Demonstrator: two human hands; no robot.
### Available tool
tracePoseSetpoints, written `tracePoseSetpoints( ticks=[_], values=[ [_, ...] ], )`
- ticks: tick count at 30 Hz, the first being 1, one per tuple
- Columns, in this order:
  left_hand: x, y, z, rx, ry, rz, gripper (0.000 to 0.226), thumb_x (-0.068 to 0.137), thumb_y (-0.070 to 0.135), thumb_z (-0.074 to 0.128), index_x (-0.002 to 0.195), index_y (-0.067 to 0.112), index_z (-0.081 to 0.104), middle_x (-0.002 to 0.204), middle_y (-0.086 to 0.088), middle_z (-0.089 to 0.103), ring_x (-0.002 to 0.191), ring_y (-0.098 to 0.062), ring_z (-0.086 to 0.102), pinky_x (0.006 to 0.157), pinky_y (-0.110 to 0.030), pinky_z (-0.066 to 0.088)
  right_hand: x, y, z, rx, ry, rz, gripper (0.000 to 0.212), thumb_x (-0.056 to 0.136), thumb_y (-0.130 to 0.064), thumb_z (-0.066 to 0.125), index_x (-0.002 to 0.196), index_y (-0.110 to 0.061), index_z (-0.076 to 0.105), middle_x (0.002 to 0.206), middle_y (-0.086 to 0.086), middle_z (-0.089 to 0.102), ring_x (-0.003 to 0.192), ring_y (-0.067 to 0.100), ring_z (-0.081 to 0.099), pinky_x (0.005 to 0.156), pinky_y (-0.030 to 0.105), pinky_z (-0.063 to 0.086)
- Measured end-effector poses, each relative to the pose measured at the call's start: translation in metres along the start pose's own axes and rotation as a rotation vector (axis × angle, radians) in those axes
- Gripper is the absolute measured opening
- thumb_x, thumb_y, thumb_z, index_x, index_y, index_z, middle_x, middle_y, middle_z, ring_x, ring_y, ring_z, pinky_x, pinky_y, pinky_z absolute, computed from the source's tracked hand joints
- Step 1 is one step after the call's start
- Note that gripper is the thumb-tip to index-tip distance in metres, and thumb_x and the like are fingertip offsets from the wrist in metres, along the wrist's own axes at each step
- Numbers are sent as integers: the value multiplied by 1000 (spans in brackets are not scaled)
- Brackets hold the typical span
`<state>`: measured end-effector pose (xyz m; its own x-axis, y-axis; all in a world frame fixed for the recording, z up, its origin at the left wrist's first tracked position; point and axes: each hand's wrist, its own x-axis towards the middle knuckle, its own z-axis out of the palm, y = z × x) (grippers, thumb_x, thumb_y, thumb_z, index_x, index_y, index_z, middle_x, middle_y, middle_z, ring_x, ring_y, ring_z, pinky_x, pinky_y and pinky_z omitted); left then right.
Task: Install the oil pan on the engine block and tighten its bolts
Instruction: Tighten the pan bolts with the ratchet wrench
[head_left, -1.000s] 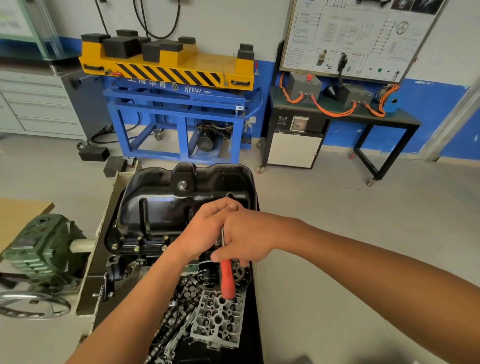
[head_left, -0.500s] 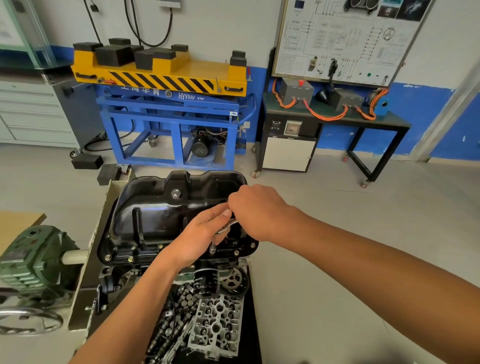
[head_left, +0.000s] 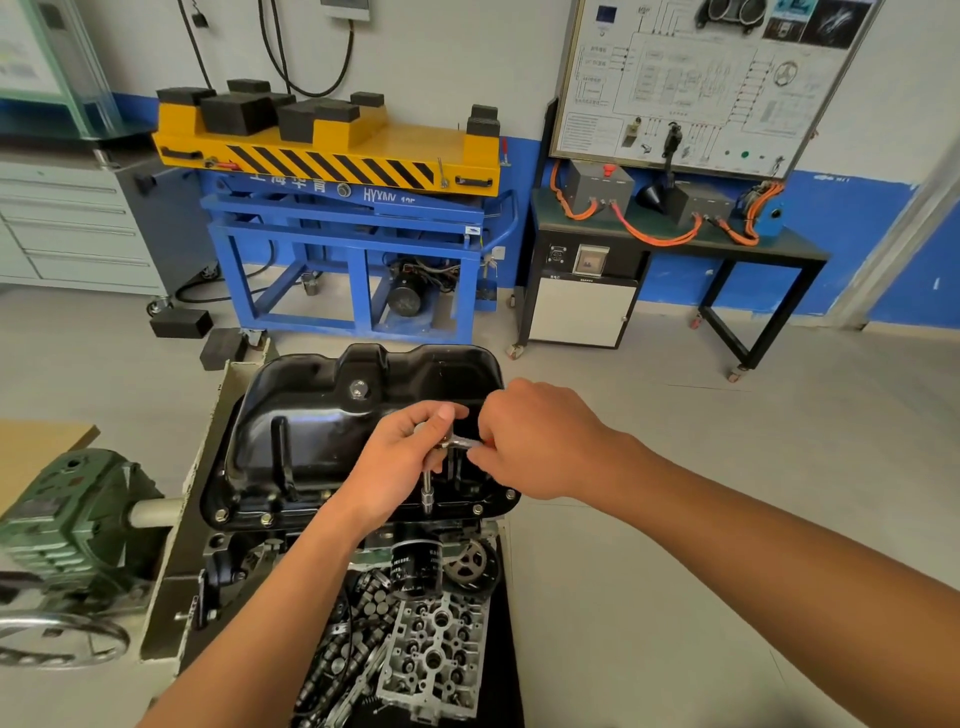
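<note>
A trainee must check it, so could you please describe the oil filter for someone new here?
Start at the big black oil pan at the centre. Just below its near rim, under the left hand, sits the oil filter: a short black cylinder with white print, unlike the silver spoked wheel to its right.

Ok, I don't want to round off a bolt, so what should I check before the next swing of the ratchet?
1. Socket down on the near flange of the oil pan: ok, though the bolt head under it is hidden.
2. Extension close to upright: ok.
3. Left hand holds the head of the ratchet to steady it: ok.
4. Right hand grips the ratchet handle: ok.
5. Other flange bolts in place: ok on the near edge, cannot tell on the far edge.
6. How tight this bolt is: cannot tell.
</note>
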<state>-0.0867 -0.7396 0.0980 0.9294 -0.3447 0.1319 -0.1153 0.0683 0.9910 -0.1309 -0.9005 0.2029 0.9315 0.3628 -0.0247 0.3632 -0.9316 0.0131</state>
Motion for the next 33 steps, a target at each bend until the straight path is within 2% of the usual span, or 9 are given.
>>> tracePoseSetpoints(
  ticks=[4, 6, 10, 13, 18, 23, 27, 30, 33],
  values=[
    [0, 5, 10, -42, -39, -4, 29, 95, 35, 53, 93, 15, 74, 67, 0, 59, 61, -7, 52, 59, -16, 44, -9, -16, -2, 181, -109, -50, 43, 92, -37, 62, 56, -23, 44, 56, -5, 46, 53, 10, 45, 54, 28, 39],
    [-1, 4, 11, -4, -84, -23, 28, 102, 20, 51, 100, 1, 70, 80, -11, 63, 73, -17, 56, 65, -21, 47, -10, -28, 4, 288, -155, -76, 42, 93, -31, 63, 53, -21, 54, 54, -6, 46, 52, 5, 42, 55, 26, 39],
    [2, 1, 9, 27, -93, -117, 29, 104, 2, 43, 121, -18, 56, 98, -21, 57, 86, -29, 52, 74, -34, 45, -8, -43, 15, 569, -172, -70, 19, 94, -8, 62, 92, 9, 69, 70, 17, 63, 58, 15, 52, 50, 14, 34],
    [4, 3, 9, -37, -50, -148, 33, 104, 11, 47, 122, -13, 59, 97, -16, 60, 84, -23, 54, 78, -36, 43, -8, -45, 25, 706, -130, 13, 34, 97, -27, 62, 81, 1, 73, 75, 18, 71, 48, 10, 57, 55, 24, 48],
    [9, -3, 11, -71, -10, -156, 30, 103, 12, 47, 119, -7, 64, 81, 3, 63, 73, -10, 55, 70, -26, 42, -7, -48, 32, 579, -116, 67, 42, 92, -42, 62, 58, -20, 51, 61, -1, 53, 49, 12, 46, 57, 37, 49],
    [11, -9, 5, -46, -30, -165, 29, 104, 19, 50, 121, 3, 66, 75, 16, 66, 69, -1, 58, 69, -23, 42, 3, -26, 9, 371, -417, 33, 40, 91, -41, 65, 76, -5, 74, 59, 5, 68, 50, 12, 59, 64, 29, 54],
    [10, -10, 0, -116, -29, -179, 34, 95, 33, 57, 118, 11, 70, 70, 18, 65, 60, 2, 58, 59, -18, 43, 13, -7, -6, 223, -455, 28, 29, 89, -33, 71, 83, -5, 75, 58, -1, 67, 48, 3, 56, 61, 21, 47],
    [9, -9, -2, -182, -73, -154, 28, 99, 28, 51, 110, 18, 75, 59, 8, 53, 50, -5, 44, 52, -17, 38, 20, 4, -6, 175, -349, 74, 14, 86, -19, 74, 85, -5, 75, 61, 4, 67, 56, 17, 65, 65, 32, 58],
    [6, -7, -3, -196, -151, -121, 33, 102, 31, 45, 114, 21, 74, 55, 2, 35, 50, -12, 29, 52, -21, 32, 26, 14, -2, 93, -81, -5, 7, 85, -9, 69, 83, -13, 75, 72, 5, 63, 66, 24, 60, 57, 33, 49]
  ],
)
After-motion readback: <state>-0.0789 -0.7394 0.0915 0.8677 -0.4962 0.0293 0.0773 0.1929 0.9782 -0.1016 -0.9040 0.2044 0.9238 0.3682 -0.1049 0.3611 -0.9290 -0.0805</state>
